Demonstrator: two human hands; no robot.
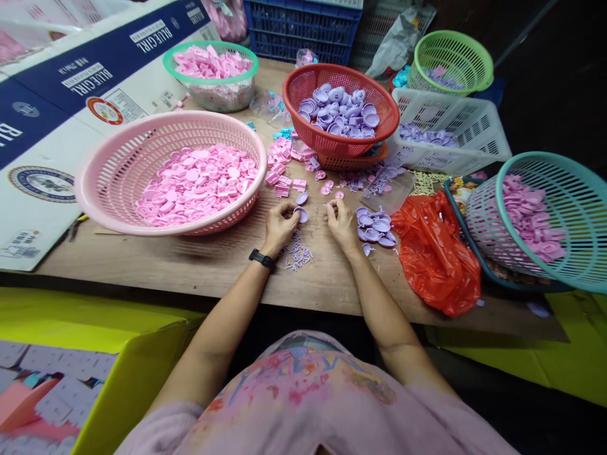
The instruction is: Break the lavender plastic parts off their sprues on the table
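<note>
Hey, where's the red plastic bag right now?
Head view: the red bag lies on the table, right of the right hand, between the loose purple lids and the teal basket.

Bare desk (142,265) lies open left of my left hand (279,224), along the near edge. Further up, the pink basket (114,177) walls off that side. The gap between my hands is narrow, taken up by a lilac disc (301,215) at my left fingertips and loose lilac bits (296,256). Just right of my right hand (339,221) a heap of lilac lids (374,227) blocks the way, then the red bag (436,253). Ahead, scattered pink pieces (287,170) and the red basket (332,146) close the way.
</note>
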